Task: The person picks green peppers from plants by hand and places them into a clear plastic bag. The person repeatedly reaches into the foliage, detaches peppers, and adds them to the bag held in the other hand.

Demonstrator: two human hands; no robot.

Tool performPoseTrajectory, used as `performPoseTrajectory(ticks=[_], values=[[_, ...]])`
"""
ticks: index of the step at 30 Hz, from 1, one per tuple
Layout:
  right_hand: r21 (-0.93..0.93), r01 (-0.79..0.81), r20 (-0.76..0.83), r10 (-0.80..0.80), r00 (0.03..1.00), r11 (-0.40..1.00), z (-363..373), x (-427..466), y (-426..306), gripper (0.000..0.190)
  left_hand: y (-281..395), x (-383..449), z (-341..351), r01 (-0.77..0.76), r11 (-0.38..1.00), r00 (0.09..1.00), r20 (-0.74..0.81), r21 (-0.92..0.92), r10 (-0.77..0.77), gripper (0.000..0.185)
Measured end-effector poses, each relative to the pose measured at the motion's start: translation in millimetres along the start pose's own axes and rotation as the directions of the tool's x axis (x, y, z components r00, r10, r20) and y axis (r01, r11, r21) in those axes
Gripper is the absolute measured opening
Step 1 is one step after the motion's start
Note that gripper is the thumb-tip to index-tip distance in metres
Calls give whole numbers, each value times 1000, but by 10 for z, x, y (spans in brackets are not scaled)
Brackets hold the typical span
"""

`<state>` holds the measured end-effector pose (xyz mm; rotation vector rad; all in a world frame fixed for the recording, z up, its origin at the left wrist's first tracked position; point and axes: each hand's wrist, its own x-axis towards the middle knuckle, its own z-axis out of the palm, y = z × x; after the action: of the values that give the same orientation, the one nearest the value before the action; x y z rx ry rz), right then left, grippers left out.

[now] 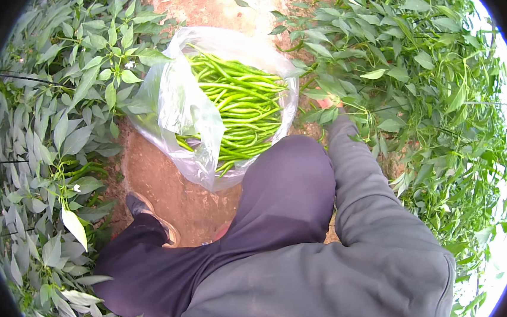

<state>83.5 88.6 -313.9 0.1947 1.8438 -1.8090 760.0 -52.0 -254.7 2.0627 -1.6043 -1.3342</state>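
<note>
My right hand (329,100) reaches in among the leaves of the pepper plants (389,67) on the right, its fingers mostly covered by foliage. Whether it grips anything cannot be made out. My left hand is out of view. In front of my bent knee, a see-through plastic bag (189,103) stands on the ground with its mouth open. Many long green chili peppers (243,110) fill it, most lying crosswise. A few thin green peppers (297,47) show low on the right-hand plants, near the bag's rim.
Pepper plants (73,87) with small white flowers also crowd the left side, and green peppers (87,170) hang low there. Thin dark lines (28,79) run through that foliage. Between the rows lies a reddish soil path (170,178), with my shoe (143,207) on it.
</note>
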Motion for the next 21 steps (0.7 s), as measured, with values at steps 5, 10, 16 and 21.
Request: performPoseTrajectory(ticks=[5,10,16,21], values=[[85,92,14,-94,996,992,-149,25,-183,42,35,-46,29,-66,998,998,-3,-7,66,52],[132,72,57,-80,995,989,-454,-131,-365,45,10,-119,26,-99,995,995,-19,-31,99,52],[164,15,110,-33,993,986,-607,-366,-497,51,-63,-196,34,-98,993,995,-35,-59,96,51],[346,8,118,-53,992,938,-621,-435,-522,54,-94,-228,37,-94,994,995,-45,-58,91,50]])
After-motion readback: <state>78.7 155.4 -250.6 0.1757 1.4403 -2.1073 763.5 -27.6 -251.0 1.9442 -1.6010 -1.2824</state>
